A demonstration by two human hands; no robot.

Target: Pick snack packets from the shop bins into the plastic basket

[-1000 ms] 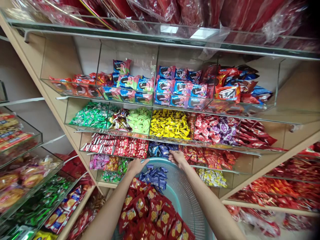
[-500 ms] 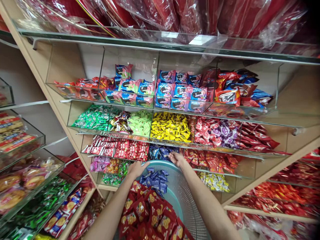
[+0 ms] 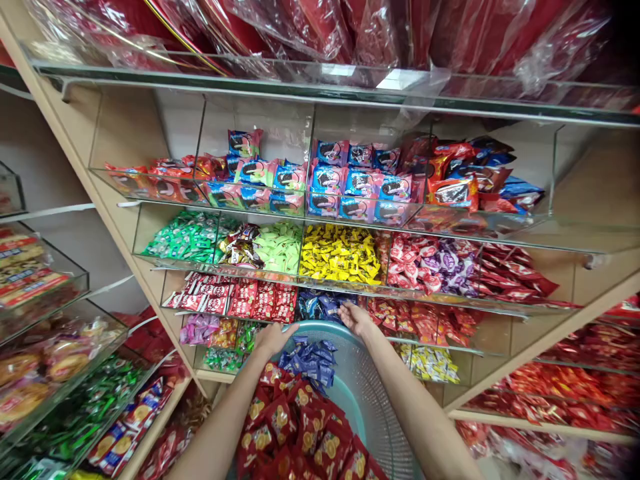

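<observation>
A light-blue plastic basket [image 3: 350,403] stands in front of me, holding red packets with orange pictures [image 3: 305,427] and a smaller heap of blue-wrapped sweets [image 3: 311,362]. My left hand [image 3: 273,339] is closed on the basket's far left rim, thumb lying along it. Beyond the rim on the right, my right hand [image 3: 355,317] reaches to a shelf bin of dark-blue packets [image 3: 320,305]. Its fingers are curled at the packets' right edge; whatever they hold, if anything, is too small to make out.
Glass-fronted shelves hold yellow sweets [image 3: 340,255], green sweets [image 3: 180,235], red packets [image 3: 263,300] and blue-pink biscuit packs [image 3: 327,179]. A glass shelf edge [image 3: 360,288] runs just above my right hand. More racks [image 3: 55,367] stand at the left.
</observation>
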